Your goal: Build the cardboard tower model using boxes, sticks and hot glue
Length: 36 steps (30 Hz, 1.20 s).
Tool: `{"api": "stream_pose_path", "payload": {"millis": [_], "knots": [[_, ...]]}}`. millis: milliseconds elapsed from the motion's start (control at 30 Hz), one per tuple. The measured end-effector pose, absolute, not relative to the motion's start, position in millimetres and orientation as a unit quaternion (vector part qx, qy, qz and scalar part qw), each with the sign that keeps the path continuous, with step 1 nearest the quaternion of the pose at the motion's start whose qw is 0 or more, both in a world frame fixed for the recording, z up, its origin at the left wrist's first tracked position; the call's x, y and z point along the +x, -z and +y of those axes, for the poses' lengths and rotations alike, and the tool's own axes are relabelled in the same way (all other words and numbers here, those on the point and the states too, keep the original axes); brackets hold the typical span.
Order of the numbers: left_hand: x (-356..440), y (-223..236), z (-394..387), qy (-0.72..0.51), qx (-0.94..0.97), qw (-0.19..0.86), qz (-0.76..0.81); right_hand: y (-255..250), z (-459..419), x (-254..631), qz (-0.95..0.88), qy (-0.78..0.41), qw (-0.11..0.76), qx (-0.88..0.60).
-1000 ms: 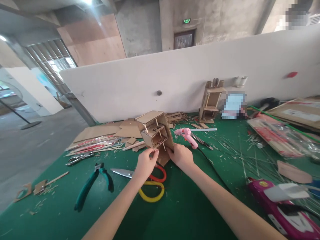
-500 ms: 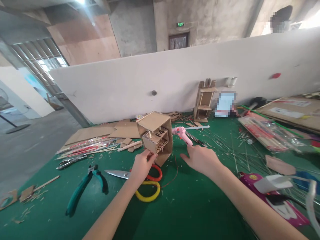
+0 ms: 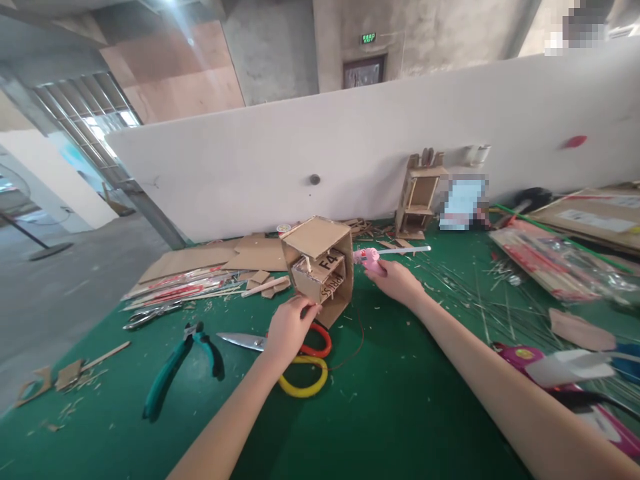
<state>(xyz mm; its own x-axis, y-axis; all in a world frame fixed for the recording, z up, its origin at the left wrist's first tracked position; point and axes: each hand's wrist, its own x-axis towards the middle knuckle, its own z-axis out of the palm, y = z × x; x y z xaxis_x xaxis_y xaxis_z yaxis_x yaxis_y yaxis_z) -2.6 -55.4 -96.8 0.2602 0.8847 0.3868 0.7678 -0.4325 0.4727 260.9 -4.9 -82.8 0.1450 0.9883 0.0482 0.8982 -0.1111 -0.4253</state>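
A small cardboard house-like model (image 3: 316, 239) with an inner lettered cardboard box stands in the middle of the table. My left hand (image 3: 291, 327) is closed, its fingertips gripping the model's lower front edge. My right hand (image 3: 397, 281) is wrapped round the handle of a pink glue gun (image 3: 369, 259), whose nozzle end lies behind the model's right side. A clear glue stick (image 3: 407, 250) sticks out of the gun's back. Under my left wrist lie scissors (image 3: 305, 393) with red and yellow handles. Green-handled cutting pliers (image 3: 167, 373) rest further left.
Cardboard sheets (image 3: 200, 257) and packaged sticks (image 3: 180, 288) lie at the back left. A cardboard stand (image 3: 420, 193) leans near the white partition (image 3: 240, 167). To the right are thin rods, packs of sticks (image 3: 545, 263) and a purple power strip with a white plug (image 3: 570, 367).
My right hand has moved forward and closed round the glue gun's handle, which it was only reaching before. My left hand stays at the model; the view has shifted slightly.
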Motion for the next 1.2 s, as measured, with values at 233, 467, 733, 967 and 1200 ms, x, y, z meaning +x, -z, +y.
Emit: {"api": "stream_pose_path", "payload": {"millis": [233, 467, 733, 967, 1200], "knots": [[-4.7, 95.2, -54.4, -0.299, 0.807, 0.101, 0.500, 84.1, -32.1, 257.5, -0.598, -0.127, 0.228, -0.758], [-7.4, 94.5, -53.1, -0.278, 0.823, 0.100, 0.485, 70.8, -89.7, 254.1, -0.554, -0.158, 0.325, -0.750], [-8.5, 95.3, -53.5, -0.270, 0.834, 0.092, 0.473, 79.2, -130.6, 261.7, -0.598, -0.286, 0.337, -0.669], [-9.5, 95.1, -56.8, -0.265, 0.836, 0.086, 0.472, 78.2, -129.2, 242.7, -0.605, -0.439, 0.267, -0.608], [-8.9, 95.0, -56.2, -0.250, 0.844, 0.076, 0.468, 78.4, -107.6, 218.1, -0.610, -0.455, 0.252, -0.598]]}}
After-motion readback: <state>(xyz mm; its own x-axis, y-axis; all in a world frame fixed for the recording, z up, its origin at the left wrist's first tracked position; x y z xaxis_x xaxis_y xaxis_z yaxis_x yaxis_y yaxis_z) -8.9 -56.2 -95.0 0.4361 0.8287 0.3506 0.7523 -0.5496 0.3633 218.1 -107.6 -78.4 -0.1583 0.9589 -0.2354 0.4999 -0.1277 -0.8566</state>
